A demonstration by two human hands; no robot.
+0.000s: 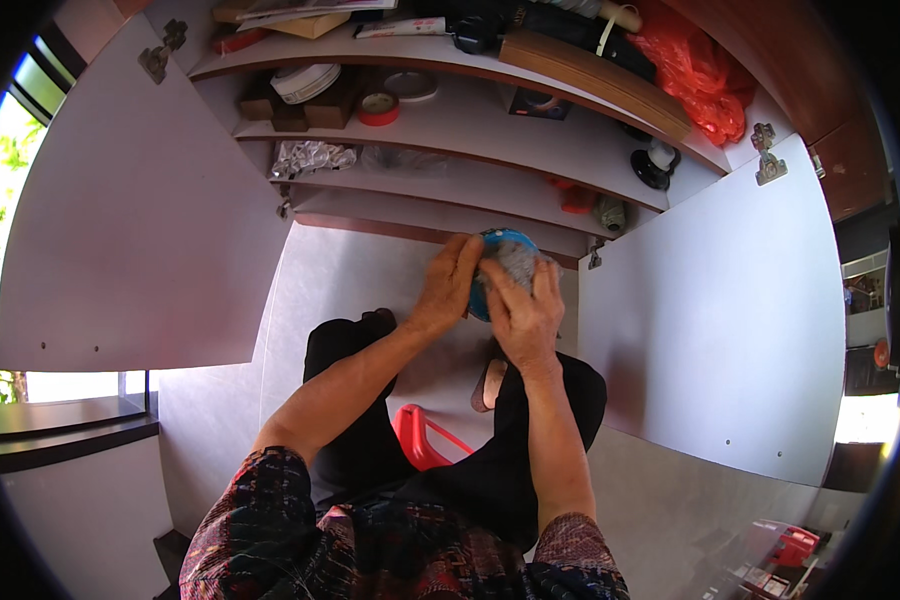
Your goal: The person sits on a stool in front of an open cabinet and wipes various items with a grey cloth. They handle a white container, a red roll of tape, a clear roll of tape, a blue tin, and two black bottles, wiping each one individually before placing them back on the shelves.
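Observation:
In front of the lowest shelf I hold a round, blue-rimmed tin [511, 237] tilted between my hands. My left hand [444, 287] is closed on its left edge, thumb near the top. A grey, fuzzy cloth-like wad [516, 262] covers much of the tin's face. The bent fingers of my right hand [526, 315] press into this wad and hold it against the tin. Whether the wad lies on the tin or partly inside it, I cannot tell.
An open cabinet spreads ahead, with a left door [140, 220] and right door [715, 320] swung wide. Its shelves hold a red tape roll [378, 109], a red plastic bag [695, 70], a wooden box [590, 80] and crumpled foil [312, 158]. A red stool [417, 440] shows between my legs.

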